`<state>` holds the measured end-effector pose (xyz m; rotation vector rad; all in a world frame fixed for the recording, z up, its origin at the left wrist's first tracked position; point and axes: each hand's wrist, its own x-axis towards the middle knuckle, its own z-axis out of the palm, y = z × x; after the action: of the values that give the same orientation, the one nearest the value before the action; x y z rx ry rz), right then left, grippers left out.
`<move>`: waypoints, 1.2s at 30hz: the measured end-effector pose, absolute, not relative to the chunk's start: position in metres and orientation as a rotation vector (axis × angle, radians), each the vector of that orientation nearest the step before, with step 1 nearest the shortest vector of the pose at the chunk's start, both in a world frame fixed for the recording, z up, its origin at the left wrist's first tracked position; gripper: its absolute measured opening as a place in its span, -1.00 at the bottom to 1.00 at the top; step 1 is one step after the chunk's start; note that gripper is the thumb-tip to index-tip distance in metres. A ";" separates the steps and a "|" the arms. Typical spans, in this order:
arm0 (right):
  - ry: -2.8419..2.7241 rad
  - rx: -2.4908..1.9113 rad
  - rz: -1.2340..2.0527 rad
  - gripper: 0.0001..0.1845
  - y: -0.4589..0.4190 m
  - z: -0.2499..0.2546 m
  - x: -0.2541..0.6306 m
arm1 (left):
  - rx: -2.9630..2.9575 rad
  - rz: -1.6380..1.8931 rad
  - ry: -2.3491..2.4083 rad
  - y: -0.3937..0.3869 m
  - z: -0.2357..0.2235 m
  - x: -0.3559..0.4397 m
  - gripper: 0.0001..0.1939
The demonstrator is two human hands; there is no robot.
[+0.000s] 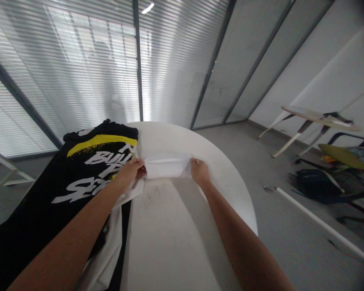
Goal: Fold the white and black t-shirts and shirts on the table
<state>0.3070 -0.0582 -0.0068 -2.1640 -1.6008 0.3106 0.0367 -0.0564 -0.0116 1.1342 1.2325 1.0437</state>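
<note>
While lying near the far edge of the round white table [182, 137], white fabric fold [166, 165]: soft, light, limp, probably best taken at both ends. Left hand [130, 173] pinching one end, just beside black printed T-shirt [100, 161]; right hand [200, 171] pinching the other.

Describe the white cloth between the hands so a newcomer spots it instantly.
Find the round white table and the black shirt with yellow and white print on its left side. Just right of that print, a white cloth stretches between the left hand and right hand. It is the only fabric held by both hands, pulled into a narrow flat band.
</note>
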 end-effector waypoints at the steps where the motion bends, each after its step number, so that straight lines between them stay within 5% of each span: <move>1: -1.592 -2.200 0.312 -0.46 -0.059 -0.006 0.307 | 1.114 1.046 1.221 -0.055 -0.014 0.035 -0.84; 7: -1.599 -2.315 0.296 -0.57 -0.064 -0.002 0.306 | 1.251 0.921 1.334 -0.058 -0.008 0.036 -0.89; 15: -1.676 -2.043 0.178 -0.60 -0.066 -0.004 0.303 | 1.612 0.634 1.756 -0.070 0.012 0.046 -0.54; 22: -1.537 -1.897 0.346 -0.74 -0.056 -0.017 0.308 | 1.538 0.755 1.735 -0.065 0.002 0.043 -0.68; 29: -1.431 -2.012 0.336 -0.70 -0.059 -0.010 0.308 | 1.573 0.832 1.847 -0.069 0.008 0.045 -0.76; 33: -1.498 -2.190 0.261 -0.57 -0.066 -0.001 0.303 | 1.766 0.627 1.691 -0.073 0.015 0.045 -0.46; 36: -1.587 -2.291 0.309 -0.38 -0.068 0.003 0.301 | 1.835 0.524 1.550 -0.075 0.014 0.042 -0.41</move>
<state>0.3008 -0.0677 0.0029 -2.2913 -1.5872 0.3085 0.0420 -0.0745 0.0144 1.8346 1.5498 0.5242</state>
